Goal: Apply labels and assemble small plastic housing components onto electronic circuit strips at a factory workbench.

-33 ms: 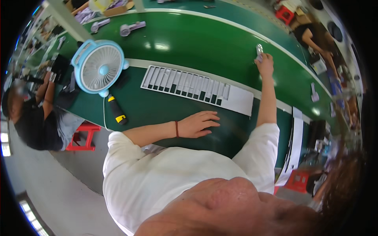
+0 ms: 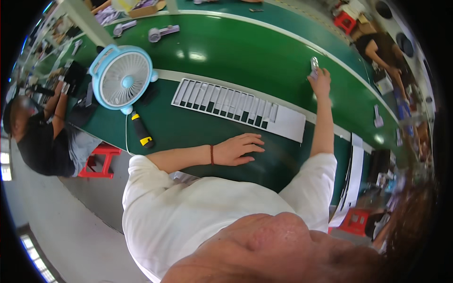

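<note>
A: Head view. Grip?
B: Right hand [image 2: 321, 84]: thumb and fingers closed about the near end of a pale handheld device [image 2: 314, 63], out on the glossy green strip [image 2: 236, 47]. Force: can't tell. Left hand [image 2: 238, 150]: fingers loosely spread, nothing held, over the dark green bench [image 2: 188, 129].
A: Tips?
B: Pinch squarely, wrist level, don't scrape it.
A: Surface, room?
B: White slotted panel [image 2: 288, 122], blue fan [image 2: 127, 81] left of it. Co-worker [image 2: 35, 137] far left, red stool [image 2: 106, 155].

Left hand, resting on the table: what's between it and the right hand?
In the head view, the left hand and right hand have the slotted tray's plain white end between them, then pale edging and green surface.
</note>
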